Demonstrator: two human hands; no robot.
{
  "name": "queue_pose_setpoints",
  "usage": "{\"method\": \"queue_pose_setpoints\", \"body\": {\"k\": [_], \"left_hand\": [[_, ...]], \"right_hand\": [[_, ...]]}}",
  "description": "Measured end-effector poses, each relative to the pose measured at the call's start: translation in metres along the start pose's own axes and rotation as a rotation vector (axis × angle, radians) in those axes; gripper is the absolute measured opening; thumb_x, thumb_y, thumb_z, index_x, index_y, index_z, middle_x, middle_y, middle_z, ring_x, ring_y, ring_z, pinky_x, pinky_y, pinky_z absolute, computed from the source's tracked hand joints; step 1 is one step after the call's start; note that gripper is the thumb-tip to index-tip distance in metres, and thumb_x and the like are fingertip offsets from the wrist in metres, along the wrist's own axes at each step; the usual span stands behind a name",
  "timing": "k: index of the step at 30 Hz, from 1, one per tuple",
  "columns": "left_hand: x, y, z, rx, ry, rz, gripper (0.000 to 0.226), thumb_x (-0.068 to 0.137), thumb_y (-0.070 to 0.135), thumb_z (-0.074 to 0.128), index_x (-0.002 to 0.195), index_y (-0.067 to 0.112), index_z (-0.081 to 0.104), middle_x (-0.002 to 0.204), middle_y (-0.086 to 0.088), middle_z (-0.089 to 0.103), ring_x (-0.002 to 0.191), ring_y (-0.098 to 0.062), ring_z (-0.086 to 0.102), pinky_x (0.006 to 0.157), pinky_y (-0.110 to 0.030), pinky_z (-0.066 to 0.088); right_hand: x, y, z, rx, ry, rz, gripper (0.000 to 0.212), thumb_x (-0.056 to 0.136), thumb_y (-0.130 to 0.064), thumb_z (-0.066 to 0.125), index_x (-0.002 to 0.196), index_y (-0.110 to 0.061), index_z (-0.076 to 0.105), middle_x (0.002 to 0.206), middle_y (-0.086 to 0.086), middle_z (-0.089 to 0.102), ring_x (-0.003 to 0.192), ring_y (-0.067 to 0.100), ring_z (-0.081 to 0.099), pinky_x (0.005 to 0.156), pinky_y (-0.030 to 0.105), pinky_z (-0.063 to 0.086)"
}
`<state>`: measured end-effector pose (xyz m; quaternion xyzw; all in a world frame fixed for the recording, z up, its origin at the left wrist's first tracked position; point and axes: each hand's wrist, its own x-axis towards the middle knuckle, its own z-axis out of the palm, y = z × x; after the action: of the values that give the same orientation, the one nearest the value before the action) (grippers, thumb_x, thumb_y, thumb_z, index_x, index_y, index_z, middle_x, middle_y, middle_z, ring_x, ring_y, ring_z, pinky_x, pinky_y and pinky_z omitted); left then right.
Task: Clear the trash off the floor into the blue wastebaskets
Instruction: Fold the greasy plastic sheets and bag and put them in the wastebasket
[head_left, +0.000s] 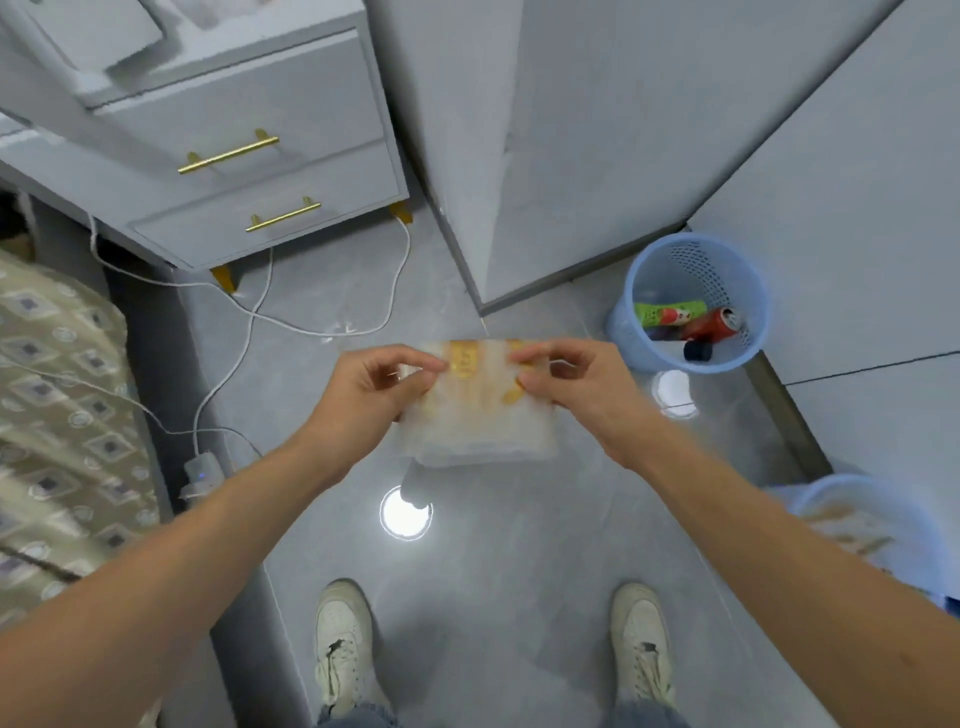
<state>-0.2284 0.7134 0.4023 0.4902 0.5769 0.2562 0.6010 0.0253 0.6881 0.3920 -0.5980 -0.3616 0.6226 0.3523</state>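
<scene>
I hold a translucent plastic wrapper (480, 415) with yellow print in front of me, above the grey tiled floor. My left hand (371, 395) pinches its upper left edge and my right hand (576, 387) pinches its upper right edge. A blue mesh wastebasket (693, 260) stands at the right by the wall, holding a red can, a green packet and a dark cap. A second blue wastebasket (862, 499) shows blurred at the far right, behind my right forearm, with pale wrappers in it.
A grey nightstand (249, 156) with gold handles stands at the upper left. White cables (260, 312) trail across the floor to a charger block (202, 473). A patterned bed cover (57, 415) fills the left edge. My two white shoes (343, 644) stand below.
</scene>
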Motion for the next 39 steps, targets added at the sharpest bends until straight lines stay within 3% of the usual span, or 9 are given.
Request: {"method": "queue_pose_setpoints", "body": {"k": [5, 12, 16, 18, 21, 24, 30, 36, 39], "left_hand": [[0.003, 0.019, 0.063, 0.075, -0.311, -0.088, 0.042, 0.078, 0.005, 0.084, 0.112, 0.027, 0.074, 0.108, 0.001, 0.075, 0.097, -0.018, 0.073, 0.087, -0.042, 0.061], [-0.003, 0.015, 0.202, 0.394, -0.547, 0.119, 0.073, 0.070, 0.014, 0.092, 0.131, 0.039, 0.061, 0.129, 0.012, 0.058, 0.110, -0.013, 0.062, 0.090, -0.037, 0.058], [-0.018, -0.015, 0.301, 0.529, -0.608, 0.210, 0.079, 0.069, 0.017, 0.092, 0.136, 0.041, 0.057, 0.129, 0.006, 0.049, 0.110, 0.012, 0.048, 0.094, -0.023, 0.048], [-0.032, -0.032, 0.354, 0.543, -0.648, 0.241, 0.083, 0.068, 0.015, 0.093, 0.138, 0.038, 0.056, 0.133, 0.003, 0.044, 0.109, 0.017, 0.044, 0.094, -0.024, 0.050], [-0.049, -0.057, 0.434, 0.565, -0.673, 0.270, 0.087, 0.066, 0.010, 0.092, 0.137, 0.042, 0.053, 0.139, 0.003, 0.033, 0.106, 0.014, 0.045, 0.095, -0.029, 0.053], [-0.053, -0.083, 0.511, 0.636, -0.668, 0.298, 0.085, 0.070, 0.011, 0.089, 0.140, 0.041, 0.051, 0.146, 0.002, 0.025, 0.115, -0.011, 0.050, 0.099, -0.033, 0.051], [-0.033, -0.129, 0.615, 0.950, -0.608, 0.312, 0.083, 0.075, 0.016, 0.086, 0.143, 0.037, 0.044, 0.160, -0.006, 0.011, 0.114, -0.032, 0.062, 0.088, -0.031, 0.052], [-0.009, -0.167, 0.656, 1.245, -0.572, 0.285, 0.083, 0.070, 0.006, 0.086, 0.133, 0.028, 0.037, 0.155, -0.018, 0.013, 0.102, -0.036, 0.063, 0.068, -0.034, 0.053], [-0.007, -0.182, 0.666, 1.444, -0.512, 0.376, 0.091, 0.071, 0.013, 0.088, 0.142, 0.027, 0.032, 0.154, -0.020, 0.014, 0.118, -0.040, 0.050, 0.073, -0.038, 0.054]], "right_hand": [[-0.053, 0.026, -0.066, -0.064, 0.007, -0.023, 0.065, 0.074, -0.003, 0.087, 0.131, -0.028, 0.068, 0.131, -0.002, 0.061, 0.113, 0.022, 0.066, 0.097, 0.035, 0.056], [-0.137, 0.106, -0.167, -0.230, 0.229, -0.020, 0.079, 0.071, -0.015, 0.092, 0.139, -0.037, 0.057, 0.155, -0.008, 0.032, 0.116, 0.017, 0.059, 0.090, 0.029, 0.054], [-0.200, 0.153, -0.229, -0.270, 0.314, 0.002, 0.083, 0.073, -0.015, 0.090, 0.146, -0.028, 0.051, 0.159, -0.012, 0.020, 0.119, -0.006, 0.049, 0.085, 0.011, 0.051], [-0.230, 0.182, -0.265, -0.310, 0.379, 0.000, 0.085, 0.072, -0.013, 0.091, 0.146, -0.026, 0.052, 0.161, -0.009, 0.017, 0.129, 0.000, 0.043, 0.087, 0.007, 0.049], [-0.262, 0.230, -0.318, -0.350, 0.473, 0.044, 0.085, 0.071, -0.011, 0.090, 0.144, -0.030, 0.053, 0.161, -0.007, 0.015, 0.138, 0.012, 0.038, 0.094, 0.019, 0.054], [-0.274, 0.273, -0.366, -0.413, 0.552, 0.100, 0.084, 0.069, -0.011, 0.089, 0.141, -0.032, 0.052, 0.157, -0.001, 0.017, 0.144, 0.022, 0.035, 0.110, 0.044, 0.047], [-0.253, 0.333, -0.427, -0.711, 0.546, 0.208, 0.078, 0.074, -0.020, 0.087, 0.138, -0.027, 0.043, 0.140, 0.000, 0.025, 0.107, 0.020, 0.057, 0.084, 0.026, 0.047], [-0.210, 0.369, -0.438, -1.037, 0.401, 0.290, 0.108, 0.076, -0.017, 0.087, 0.155, -0.029, 0.014, 0.148, 0.018, 0.019, 0.094, 0.032, 0.064, 0.080, 0.038, 0.058], [-0.198, 0.380, -0.438, -1.240, 0.419, 0.352, 0.092, 0.074, -0.024, 0.087, 0.147, -0.024, 0.030, 0.140, 0.017, 0.027, 0.100, 0.031, 0.058, 0.081, 0.040, 0.057]]}}
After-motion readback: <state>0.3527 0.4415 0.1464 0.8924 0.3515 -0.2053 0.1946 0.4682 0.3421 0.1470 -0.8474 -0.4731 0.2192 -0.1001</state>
